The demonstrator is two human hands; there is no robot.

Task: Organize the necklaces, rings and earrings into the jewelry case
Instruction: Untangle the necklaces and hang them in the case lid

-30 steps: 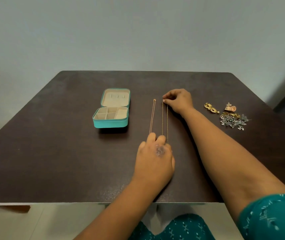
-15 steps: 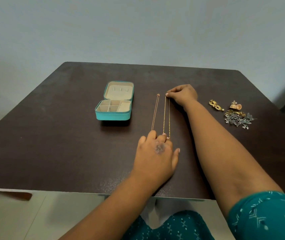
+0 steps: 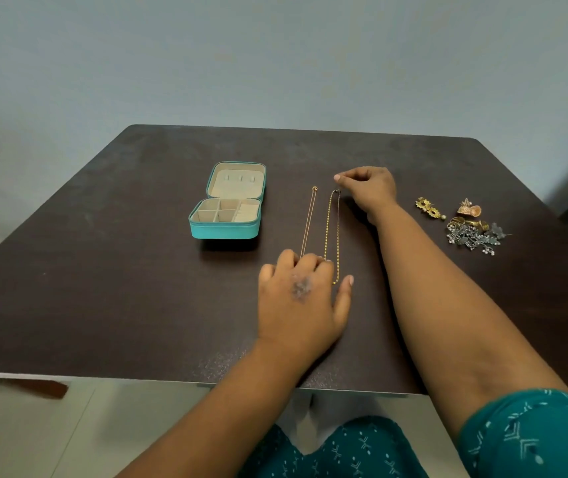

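left fingers [image 3: 305, 262] lie flat on both necklaces' [image 3: 332, 229] near ends; right fingers [image 3: 344, 177], curled together, hover empty above the clasp.

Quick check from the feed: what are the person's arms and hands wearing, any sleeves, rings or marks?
Both forearms are bare. The right arm shows a teal sleeve with a pale printed pattern near the elbow. The left hand has a greyish smudged mark on its back and a pale pink thumbnail. The right hand shows no ring or bracelet.

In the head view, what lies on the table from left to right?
Teal jewelry case → thin necklace → gold chain necklace → gold earrings → pile of rings and silver earrings.
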